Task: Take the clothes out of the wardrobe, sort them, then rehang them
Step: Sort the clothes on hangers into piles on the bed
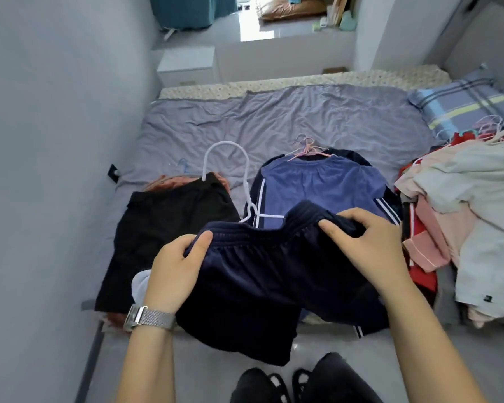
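I hold a pair of dark navy shorts [262, 283] by the elastic waistband above the near edge of the bed. My left hand [175, 271] grips the waistband's left end, thumb on top. My right hand [370, 245] pinches the right end. Behind the shorts lies a white hanger [245, 181] on the sheet. A blue garment [323, 187] on a pink hanger rests on a dark striped one at mid-bed. A black garment [169, 231] lies flat at the left over something orange.
A heap of pink, white and red clothes [454, 216] with several hangers fills the bed's right side. A plaid pillow [463, 103] lies at the far right. The grey sheet [274, 117] is bare beyond. A wall runs along the left.
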Demonstrator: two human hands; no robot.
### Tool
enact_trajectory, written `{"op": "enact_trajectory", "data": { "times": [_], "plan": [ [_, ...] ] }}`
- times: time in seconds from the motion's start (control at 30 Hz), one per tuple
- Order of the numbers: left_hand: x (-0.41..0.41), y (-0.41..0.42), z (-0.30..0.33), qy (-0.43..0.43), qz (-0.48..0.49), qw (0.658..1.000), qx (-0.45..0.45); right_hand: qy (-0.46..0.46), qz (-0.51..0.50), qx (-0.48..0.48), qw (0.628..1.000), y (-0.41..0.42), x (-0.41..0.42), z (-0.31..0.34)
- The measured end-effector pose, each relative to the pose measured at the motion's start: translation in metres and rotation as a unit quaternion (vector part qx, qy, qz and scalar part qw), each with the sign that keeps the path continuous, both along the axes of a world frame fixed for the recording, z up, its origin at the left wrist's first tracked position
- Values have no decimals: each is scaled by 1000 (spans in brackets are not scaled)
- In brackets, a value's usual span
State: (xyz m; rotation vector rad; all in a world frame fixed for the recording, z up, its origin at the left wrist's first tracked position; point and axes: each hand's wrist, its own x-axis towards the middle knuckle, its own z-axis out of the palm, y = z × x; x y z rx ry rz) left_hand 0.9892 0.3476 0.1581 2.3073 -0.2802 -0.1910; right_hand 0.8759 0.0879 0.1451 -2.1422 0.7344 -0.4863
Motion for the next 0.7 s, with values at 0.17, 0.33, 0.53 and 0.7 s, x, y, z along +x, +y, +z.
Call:
{"op": "enact_trajectory", "data": {
  "times": [0.17,0.33,0.53,0.7],
  "plan": [
    [-15,48,33,-39,67,996,33,-20,59,35,997,46,10,20],
    [-17,99,42,-45,89,995,18,-19,122,58,991,83,22,26],
    [-6,177,48,-52,152,987,3,-10,189,46,981,155,68,31],
    [45,256,39,-47,143,989,-1,-28,175,23,984,233,123,31]
  ]
}}
